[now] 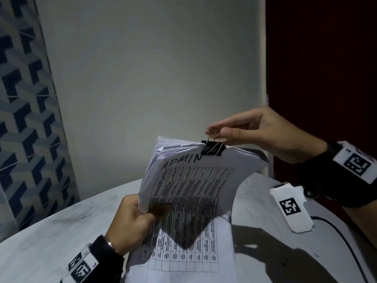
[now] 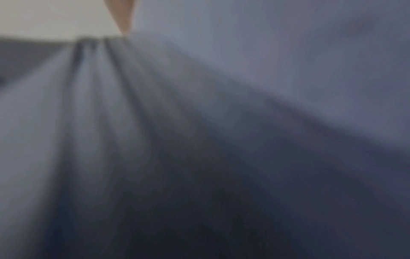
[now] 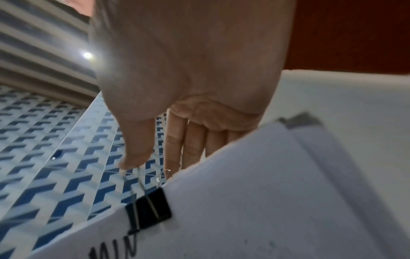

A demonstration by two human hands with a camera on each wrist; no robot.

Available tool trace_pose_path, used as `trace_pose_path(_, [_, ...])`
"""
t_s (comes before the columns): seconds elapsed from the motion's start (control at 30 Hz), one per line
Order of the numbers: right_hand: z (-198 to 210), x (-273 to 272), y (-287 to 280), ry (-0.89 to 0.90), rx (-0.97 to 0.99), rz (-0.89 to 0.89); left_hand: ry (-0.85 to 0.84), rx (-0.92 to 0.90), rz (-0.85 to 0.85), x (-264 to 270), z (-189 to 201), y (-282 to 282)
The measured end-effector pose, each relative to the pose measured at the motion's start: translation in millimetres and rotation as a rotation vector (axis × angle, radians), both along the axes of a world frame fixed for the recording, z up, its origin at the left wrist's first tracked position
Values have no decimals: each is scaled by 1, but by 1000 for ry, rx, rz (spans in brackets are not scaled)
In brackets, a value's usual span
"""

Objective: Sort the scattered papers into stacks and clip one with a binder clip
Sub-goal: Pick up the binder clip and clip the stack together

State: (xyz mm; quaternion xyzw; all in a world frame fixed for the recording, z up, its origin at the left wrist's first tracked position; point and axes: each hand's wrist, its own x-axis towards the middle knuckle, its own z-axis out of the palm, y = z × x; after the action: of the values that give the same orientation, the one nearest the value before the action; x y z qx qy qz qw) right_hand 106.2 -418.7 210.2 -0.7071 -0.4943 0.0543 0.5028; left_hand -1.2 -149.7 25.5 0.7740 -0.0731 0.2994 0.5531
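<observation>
A person holds a thick stack (image 1: 195, 180) of white papers upright above a pale, scuffed bench (image 1: 51, 231), near its far edge. The top sheet bears a printed table and the handwritten word "ADMIN". A black binder clip (image 1: 213, 149) already bites the stack's top edge, one wire handle folded down against the paper, the other standing up. The right hand (image 1: 263, 131) pinches that raised wire loop between thumb and forefinger, the other fingers straight behind the paper. The left hand (image 1: 134, 223) grips the stack's lower left edge, thumb on the front, so the sheets bow and fan a little. The left wrist view shows only blurred paper edges. Beneath the stack another printed sheet (image 1: 183, 256) lies flat on the bench, toward its near edge. By appearance the clipping is nearly done: the clip is seated, and what seems left is folding the handle down and laying the stack flat. Whether other stacks are sorted cannot be told. A white tagged device (image 1: 293, 209) with a cable lies on the right.
</observation>
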Motion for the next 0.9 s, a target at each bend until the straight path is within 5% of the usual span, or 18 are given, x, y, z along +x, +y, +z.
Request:
trace_pose_path(0.13, [-1, -2, -2, -161, -78, -64, 31, -4, 22, 1, -1, 3])
trace_pose_path(0.27, [-4, -4, 1, -481, -383, -170, 76, -29, 10, -1, 0, -1])
trace_pose_path(0.4, [-12, -3, 7, -558, -506, -193, 82, 0, -42, -5, 7, -8])
trace_pose_path(0.67, [-21, 35, 4, -247, -310, -317, 246, -260, -107, 4, 10, -8])
trace_pose_path(0.8, [-65, 70, -2, 446, -84, -268, 277, -648, -209, 20, 3, -5])
trace_pose_path(0.9, [-122, 75, 13, 626, -257, -139, 351, -658, -175, 34, -5, -2])
